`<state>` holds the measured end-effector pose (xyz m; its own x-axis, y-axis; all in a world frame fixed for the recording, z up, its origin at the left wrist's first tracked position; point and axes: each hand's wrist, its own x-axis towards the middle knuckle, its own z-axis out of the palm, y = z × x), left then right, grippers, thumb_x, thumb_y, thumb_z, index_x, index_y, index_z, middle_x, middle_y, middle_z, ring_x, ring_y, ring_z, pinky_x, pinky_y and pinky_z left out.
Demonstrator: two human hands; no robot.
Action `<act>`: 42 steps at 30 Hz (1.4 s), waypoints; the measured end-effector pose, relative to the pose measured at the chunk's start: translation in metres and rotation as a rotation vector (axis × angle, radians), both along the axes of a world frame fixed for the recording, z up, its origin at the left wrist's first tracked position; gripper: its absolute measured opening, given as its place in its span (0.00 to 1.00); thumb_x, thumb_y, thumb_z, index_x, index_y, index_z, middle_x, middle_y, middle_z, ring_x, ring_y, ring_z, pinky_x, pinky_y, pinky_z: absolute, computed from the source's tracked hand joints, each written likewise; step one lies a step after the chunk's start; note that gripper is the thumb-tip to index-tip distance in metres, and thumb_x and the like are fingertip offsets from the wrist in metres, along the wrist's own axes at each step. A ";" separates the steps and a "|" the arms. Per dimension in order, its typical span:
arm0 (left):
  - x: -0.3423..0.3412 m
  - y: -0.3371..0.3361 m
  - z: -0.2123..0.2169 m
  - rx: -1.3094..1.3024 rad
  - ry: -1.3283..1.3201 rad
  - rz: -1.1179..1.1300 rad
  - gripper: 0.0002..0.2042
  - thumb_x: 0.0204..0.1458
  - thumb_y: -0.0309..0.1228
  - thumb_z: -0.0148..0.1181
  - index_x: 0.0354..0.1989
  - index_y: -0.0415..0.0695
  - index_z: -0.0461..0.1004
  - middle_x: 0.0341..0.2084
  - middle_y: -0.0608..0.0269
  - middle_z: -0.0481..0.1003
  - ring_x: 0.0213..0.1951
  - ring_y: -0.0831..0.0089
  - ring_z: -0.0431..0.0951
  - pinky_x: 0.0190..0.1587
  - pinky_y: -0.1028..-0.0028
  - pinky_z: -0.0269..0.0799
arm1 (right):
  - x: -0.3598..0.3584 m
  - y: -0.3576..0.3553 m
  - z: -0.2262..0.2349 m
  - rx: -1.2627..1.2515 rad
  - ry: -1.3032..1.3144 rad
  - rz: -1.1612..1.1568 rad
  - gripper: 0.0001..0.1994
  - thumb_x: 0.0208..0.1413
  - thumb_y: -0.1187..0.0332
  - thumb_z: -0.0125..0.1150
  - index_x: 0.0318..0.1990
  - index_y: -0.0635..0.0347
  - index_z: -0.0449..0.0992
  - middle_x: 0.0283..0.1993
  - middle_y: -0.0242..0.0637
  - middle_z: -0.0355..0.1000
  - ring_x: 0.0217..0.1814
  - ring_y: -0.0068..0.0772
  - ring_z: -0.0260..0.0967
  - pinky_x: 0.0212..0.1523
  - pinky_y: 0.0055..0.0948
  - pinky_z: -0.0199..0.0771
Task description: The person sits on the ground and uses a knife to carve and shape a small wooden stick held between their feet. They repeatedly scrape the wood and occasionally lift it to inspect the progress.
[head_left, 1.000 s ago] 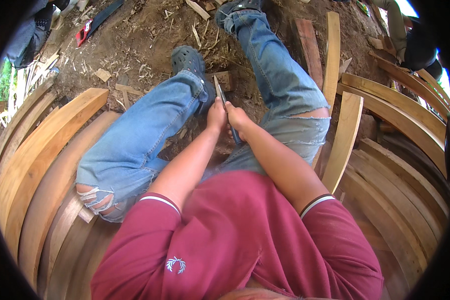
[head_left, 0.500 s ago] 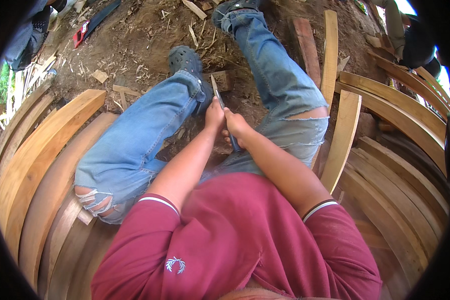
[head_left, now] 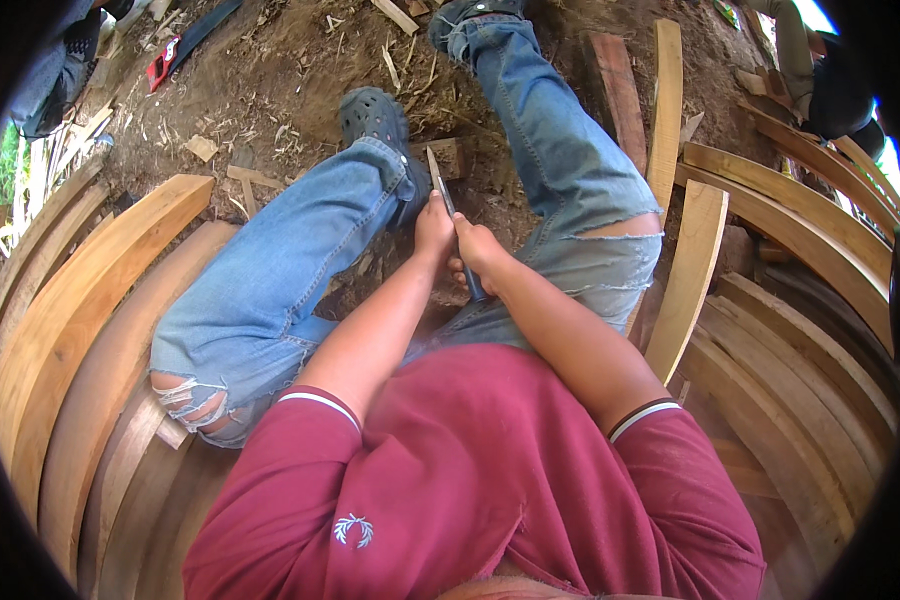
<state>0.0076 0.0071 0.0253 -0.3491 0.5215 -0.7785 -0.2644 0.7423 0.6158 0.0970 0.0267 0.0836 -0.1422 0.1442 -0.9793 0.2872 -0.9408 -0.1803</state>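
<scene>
I sit on curved wooden planks with my legs in blue jeans stretched out over the dirt. Both hands meet between my knees. My right hand (head_left: 482, 255) grips the dark handle of a knife (head_left: 442, 185) whose long blade points away from me. My left hand (head_left: 434, 226) is closed against the blade's near end, beside the right hand. The blade's tip reaches a small wooden block (head_left: 448, 157) lying on the ground next to my dark left shoe (head_left: 375, 117).
Curved wooden planks (head_left: 90, 290) stack at my left and curved planks (head_left: 790, 250) at my right. A straight board (head_left: 665, 100) and a reddish board (head_left: 620, 95) lie ahead right. Wood chips litter the dirt. A red-handled tool (head_left: 165, 62) lies far left. Another person (head_left: 830, 90) sits at the upper right.
Both hands with the knife have shifted slightly toward me and back along the block; the blade's angle changed a little. My legs and the planks have not moved.
</scene>
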 end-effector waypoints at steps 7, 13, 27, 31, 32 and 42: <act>-0.001 -0.007 -0.027 0.044 0.030 -0.014 0.29 0.67 0.52 0.37 0.33 0.37 0.74 0.29 0.50 0.75 0.34 0.58 0.74 0.41 0.59 0.67 | -0.003 -0.004 -0.015 0.039 -0.010 0.043 0.25 0.68 0.41 0.37 0.36 0.56 0.62 0.19 0.33 0.60 0.15 0.30 0.56 0.17 0.34 0.61; -0.004 -0.003 -0.023 0.024 0.034 -0.062 0.30 0.67 0.53 0.37 0.33 0.37 0.75 0.28 0.51 0.76 0.32 0.60 0.75 0.39 0.59 0.68 | -0.003 0.004 -0.010 0.081 -0.032 0.099 0.30 0.68 0.42 0.36 0.44 0.66 0.69 0.28 0.44 0.67 0.20 0.36 0.63 0.21 0.41 0.66; 0.000 -0.001 -0.005 0.018 0.003 0.034 0.26 0.67 0.51 0.38 0.31 0.41 0.73 0.24 0.58 0.73 0.28 0.65 0.72 0.35 0.63 0.67 | 0.003 0.002 0.002 0.029 0.023 0.061 0.26 0.67 0.41 0.38 0.36 0.58 0.64 0.19 0.33 0.61 0.15 0.31 0.57 0.17 0.35 0.61; 0.001 -0.003 -0.007 0.003 0.015 -0.002 0.28 0.67 0.51 0.37 0.32 0.38 0.74 0.26 0.53 0.75 0.32 0.60 0.73 0.39 0.60 0.67 | 0.002 -0.001 -0.002 0.037 0.010 0.053 0.26 0.67 0.40 0.38 0.38 0.58 0.63 0.20 0.34 0.62 0.15 0.31 0.57 0.17 0.35 0.61; 0.001 -0.004 -0.010 0.004 0.022 -0.006 0.28 0.67 0.51 0.37 0.32 0.37 0.74 0.28 0.51 0.75 0.33 0.58 0.74 0.41 0.59 0.67 | 0.000 0.000 -0.003 0.043 -0.009 0.057 0.27 0.67 0.40 0.38 0.38 0.58 0.63 0.21 0.34 0.62 0.15 0.31 0.57 0.17 0.35 0.61; -0.003 -0.006 -0.014 0.033 0.010 -0.035 0.29 0.67 0.51 0.36 0.31 0.38 0.74 0.23 0.55 0.74 0.28 0.62 0.74 0.35 0.61 0.68 | -0.004 0.010 -0.034 0.080 -0.009 0.067 0.27 0.67 0.39 0.38 0.39 0.57 0.68 0.19 0.32 0.60 0.15 0.29 0.56 0.18 0.34 0.61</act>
